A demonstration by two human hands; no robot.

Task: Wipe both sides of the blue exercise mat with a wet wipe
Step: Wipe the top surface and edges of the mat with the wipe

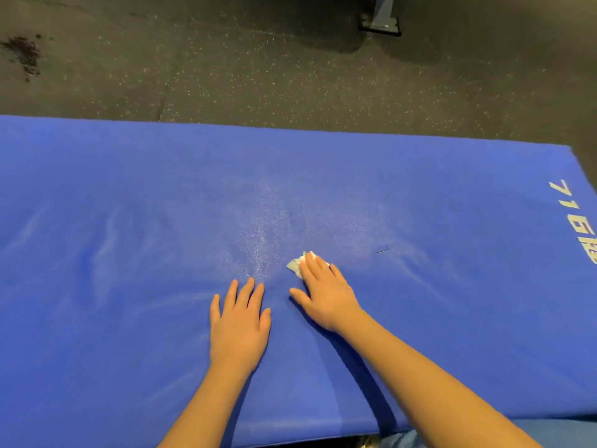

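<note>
The blue exercise mat [129, 221] lies flat on the floor and fills most of the view, with white lettering near its right end. My right hand [323, 292] presses a crumpled white wet wipe [298, 260] onto the mat with straight fingers; most of the wipe is hidden under the fingers. My left hand [239, 321] rests flat on the mat just to the left, fingers spread, holding nothing. Pale streaks and a damp sheen mark the mat's surface around and beyond the hands.
Dark speckled rubber flooring [258, 76] runs beyond the mat's far edge. A metal equipment foot [381, 24] stands at the top right. A dark stain [24, 54] marks the floor at the top left. Blue fabric [403, 439] shows at the bottom edge.
</note>
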